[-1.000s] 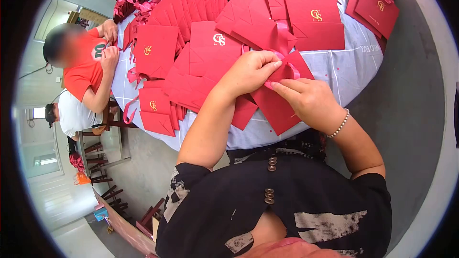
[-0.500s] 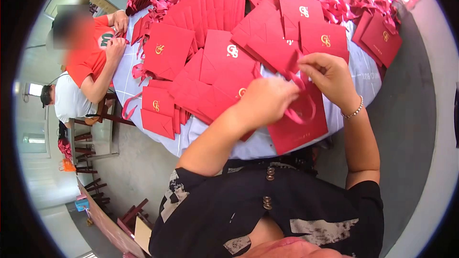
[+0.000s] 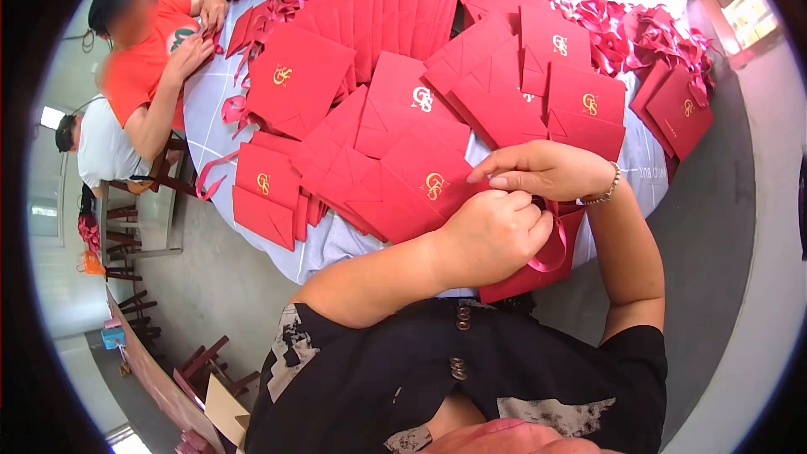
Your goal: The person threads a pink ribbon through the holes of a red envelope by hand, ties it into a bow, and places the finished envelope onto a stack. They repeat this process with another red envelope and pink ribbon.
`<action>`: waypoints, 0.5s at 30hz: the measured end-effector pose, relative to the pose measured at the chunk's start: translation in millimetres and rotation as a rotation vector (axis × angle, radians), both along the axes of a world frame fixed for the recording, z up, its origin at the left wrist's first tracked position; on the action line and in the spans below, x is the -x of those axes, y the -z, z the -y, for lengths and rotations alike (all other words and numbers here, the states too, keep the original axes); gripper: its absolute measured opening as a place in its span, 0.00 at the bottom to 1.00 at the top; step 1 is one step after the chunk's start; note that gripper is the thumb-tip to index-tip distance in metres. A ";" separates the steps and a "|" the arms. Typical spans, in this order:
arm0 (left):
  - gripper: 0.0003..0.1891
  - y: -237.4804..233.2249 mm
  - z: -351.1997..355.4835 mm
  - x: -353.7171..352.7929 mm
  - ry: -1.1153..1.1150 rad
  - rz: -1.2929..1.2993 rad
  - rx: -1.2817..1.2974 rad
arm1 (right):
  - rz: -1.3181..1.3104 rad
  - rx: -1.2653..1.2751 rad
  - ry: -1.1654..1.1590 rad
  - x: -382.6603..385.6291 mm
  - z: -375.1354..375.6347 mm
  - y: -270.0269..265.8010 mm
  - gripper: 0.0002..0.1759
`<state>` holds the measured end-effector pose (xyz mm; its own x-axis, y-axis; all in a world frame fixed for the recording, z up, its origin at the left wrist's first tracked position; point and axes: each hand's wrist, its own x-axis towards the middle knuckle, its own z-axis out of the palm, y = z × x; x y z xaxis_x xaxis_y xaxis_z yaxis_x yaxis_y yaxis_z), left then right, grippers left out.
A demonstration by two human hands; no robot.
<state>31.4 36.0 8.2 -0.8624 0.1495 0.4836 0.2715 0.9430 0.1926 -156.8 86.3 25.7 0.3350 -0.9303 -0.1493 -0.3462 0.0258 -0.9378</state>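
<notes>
My left hand (image 3: pixel 498 234) is closed in a fist over a red paper gift bag (image 3: pixel 521 283) near the table's front edge. A loop of pink satin ribbon (image 3: pixel 556 254) hangs from beside its fingers, over the bag. Just above, my right hand (image 3: pixel 555 170) reaches across, its thumb and fingers pinched together against the top of the left fist, where a bit of ribbon shows. The two hands touch and cover the bag's upper part. Left of them lies another red bag (image 3: pixel 420 189) with a gold logo.
Red bags fill most of the cloth-covered round table (image 3: pixel 220 113), among them a long row (image 3: pixel 382 21) at the back. Ribbon heaps (image 3: pixel 601 42) lie at the far right. A person in an orange shirt (image 3: pixel 139 88) handles ribbon at the left; another sits behind.
My right hand has moved left and down until its fingers meet my left hand. The left hand has lowered a little. The view has shifted slightly.
</notes>
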 end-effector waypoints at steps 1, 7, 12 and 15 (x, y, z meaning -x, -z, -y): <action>0.14 1.7 -0.9 0.2 -0.005 -0.015 -0.012 | 0.000 -0.006 -0.009 -1.5 -0.6 -5.1 0.17; 0.14 6.7 1.2 0.5 -0.017 -0.006 -0.056 | 0.006 -0.070 0.207 -0.8 -11.4 5.5 0.10; 0.14 5.7 3.0 1.9 0.007 0.059 -0.108 | -0.027 -0.077 0.061 11.3 -21.4 -0.7 0.10; 0.16 5.0 4.9 3.6 -0.006 0.036 -0.190 | -0.090 -0.052 0.058 9.8 -21.2 0.3 0.09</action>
